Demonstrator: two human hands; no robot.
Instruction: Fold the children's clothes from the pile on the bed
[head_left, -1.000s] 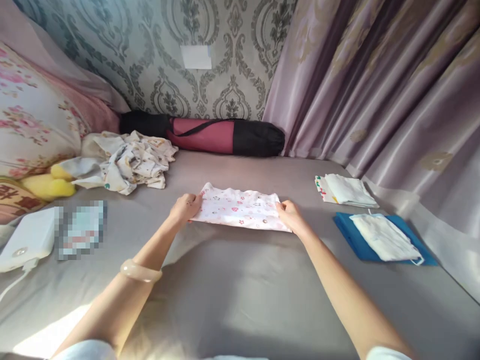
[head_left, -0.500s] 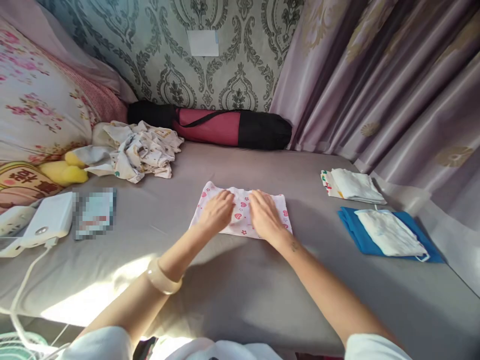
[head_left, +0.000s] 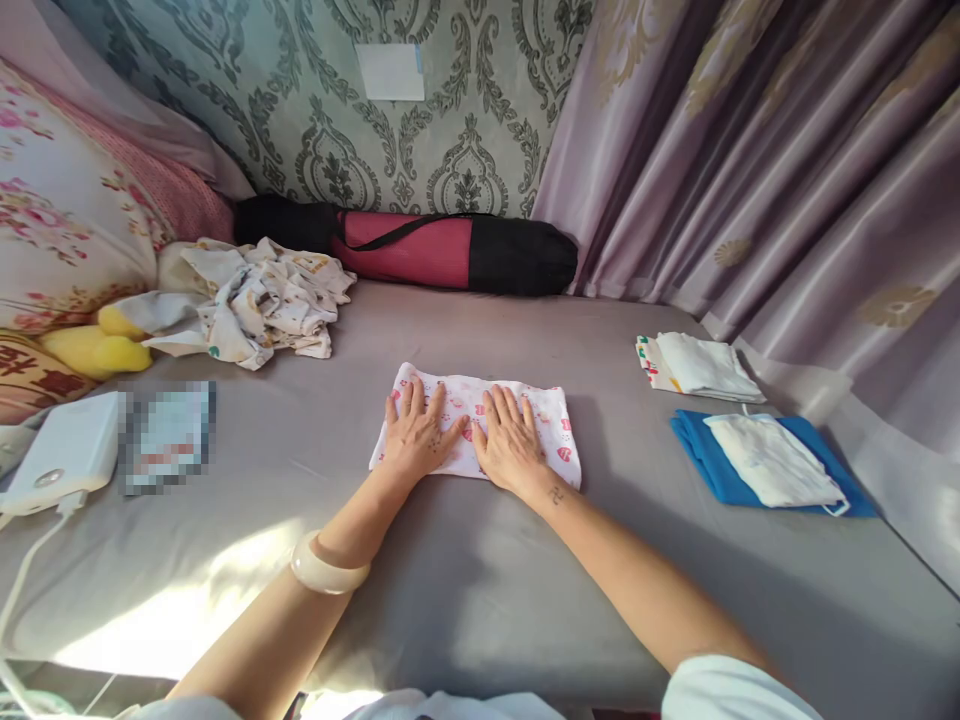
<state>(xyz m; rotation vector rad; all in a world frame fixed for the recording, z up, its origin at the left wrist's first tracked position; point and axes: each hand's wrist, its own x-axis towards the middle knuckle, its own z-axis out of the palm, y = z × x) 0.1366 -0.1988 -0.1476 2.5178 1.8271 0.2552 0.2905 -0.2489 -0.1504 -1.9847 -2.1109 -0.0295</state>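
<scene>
A white cloth (head_left: pixel 469 462) printed with pink hearts and flowers lies folded into a flat rectangle on the grey sheet (head_left: pixel 480 330). My left hand (head_left: pixel 417 432) rests palm down on its left half, fingers spread. On the right half lies my right hand (head_left: pixel 511 438), also flat, with its fingers stretched forward. The two thumbs point toward each other near the cloth's middle. Neither hand grips anything. Parts of the cloth are hidden beneath both palms.
Crumpled printed clothes (head_left: pixel 262 300) lie at the left, near a white power bank (head_left: pixel 71 455) with a cable. A red and black bag (head_left: pixel 409 250) lies along the wall. At the right are a folded white cloth (head_left: pixel 705 365) and a blue cloth (head_left: pixel 724 470) under a white mask (head_left: pixel 772 460).
My fingers have gone from curled on the cloth to stretched out flat. The cloth's edges look straighter, and the whole view has shifted slightly.
</scene>
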